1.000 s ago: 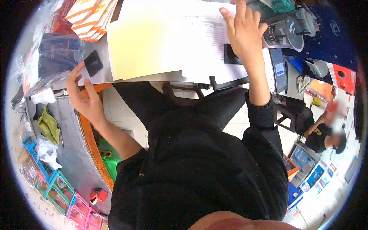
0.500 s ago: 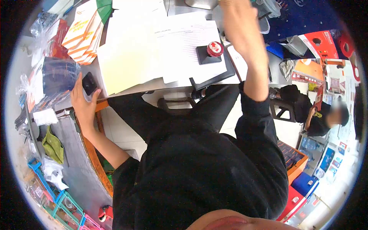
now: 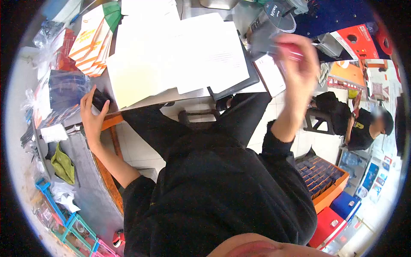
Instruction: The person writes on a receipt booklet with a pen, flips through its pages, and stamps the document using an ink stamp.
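My left hand (image 3: 93, 112) rests at the table's edge with its fingers apart, thumb and fingertips around a small black flat object (image 3: 100, 100). Raised at the right and smeared by motion, my right hand (image 3: 298, 60) is closed on the red-topped stamp (image 3: 291, 50). White printed sheets (image 3: 214, 53) lie on a black clipboard or folder (image 3: 239, 87), overlapping a pale yellow sheet (image 3: 128, 85). Just left of my right hand, a white-faced flat object (image 3: 269, 75) lies at the table's edge.
Orange-and-white packets (image 3: 92, 43) and a plastic-wrapped dark bundle (image 3: 68, 90) are at the left. A plastic cup (image 3: 274, 19) stands behind my right hand. Coloured baskets (image 3: 77, 225) sit lower left. A seated person (image 3: 364, 126) and an orange crate (image 3: 329, 188) are at the right.
My right hand has come back from the cup side and taken the red-topped stamp off the papers. The left hand has barely moved beside the black object. The view has shifted.
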`<action>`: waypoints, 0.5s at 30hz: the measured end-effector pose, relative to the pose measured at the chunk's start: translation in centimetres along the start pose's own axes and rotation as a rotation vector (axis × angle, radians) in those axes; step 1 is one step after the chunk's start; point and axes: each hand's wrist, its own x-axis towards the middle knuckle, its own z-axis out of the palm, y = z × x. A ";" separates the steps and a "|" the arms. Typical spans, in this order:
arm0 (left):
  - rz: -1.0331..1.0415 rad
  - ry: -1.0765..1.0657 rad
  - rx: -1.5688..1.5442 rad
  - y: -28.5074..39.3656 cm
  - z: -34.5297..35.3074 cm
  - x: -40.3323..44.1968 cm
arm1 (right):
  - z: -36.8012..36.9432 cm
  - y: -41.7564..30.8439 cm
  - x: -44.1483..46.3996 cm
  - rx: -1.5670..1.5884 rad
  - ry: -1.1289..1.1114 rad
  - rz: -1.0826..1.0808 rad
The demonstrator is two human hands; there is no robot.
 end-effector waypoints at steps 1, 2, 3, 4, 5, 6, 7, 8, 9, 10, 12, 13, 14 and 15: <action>-0.020 0.031 -0.100 -0.2 -0.1 -0.5 | -1.3 -0.5 -0.4 0.120 0.162 0.059; -0.036 0.063 -0.200 -0.2 -0.4 -0.7 | -2.5 -0.4 -0.6 0.360 0.196 0.006; -0.057 0.156 -0.500 0.1 -0.7 -0.9 | -3.5 -0.2 -0.8 0.598 0.231 -0.050; -0.078 0.247 -0.802 1.0 -0.8 -1.2 | -4.0 0.3 -1.5 0.746 0.239 -0.056; -0.102 0.336 -1.106 2.3 -0.6 -1.5 | -4.0 1.0 -2.4 0.795 0.237 -0.003; -0.126 0.413 -1.311 4.5 -0.3 -1.7 | -3.5 1.5 -3.2 0.844 0.233 0.051; -0.146 0.410 -1.435 7.2 0.1 -1.5 | -3.2 2.3 -4.0 0.892 0.227 0.105; -0.168 0.409 -1.559 10.3 0.5 -1.0 | -3.0 4.2 -5.3 0.929 0.109 0.148; -0.191 0.409 -1.682 13.1 1.4 -0.7 | -1.4 4.5 -5.9 0.953 0.130 0.192; -0.250 0.318 -1.745 15.5 2.5 -0.6 | -0.5 4.7 -6.2 1.090 0.113 0.264; -0.286 0.063 -1.877 19.4 4.2 -0.6 | 1.4 5.1 -6.9 1.365 0.110 0.425; -0.260 -0.108 -1.940 20.8 4.8 -0.7 | 2.0 4.8 -7.0 1.457 0.204 0.518; -0.249 -0.176 -1.930 22.1 5.4 -0.8 | 2.2 4.7 -6.8 1.627 0.200 0.575; -0.236 -0.246 -1.920 23.1 6.0 -0.9 | 2.3 4.6 -6.4 1.797 0.195 0.629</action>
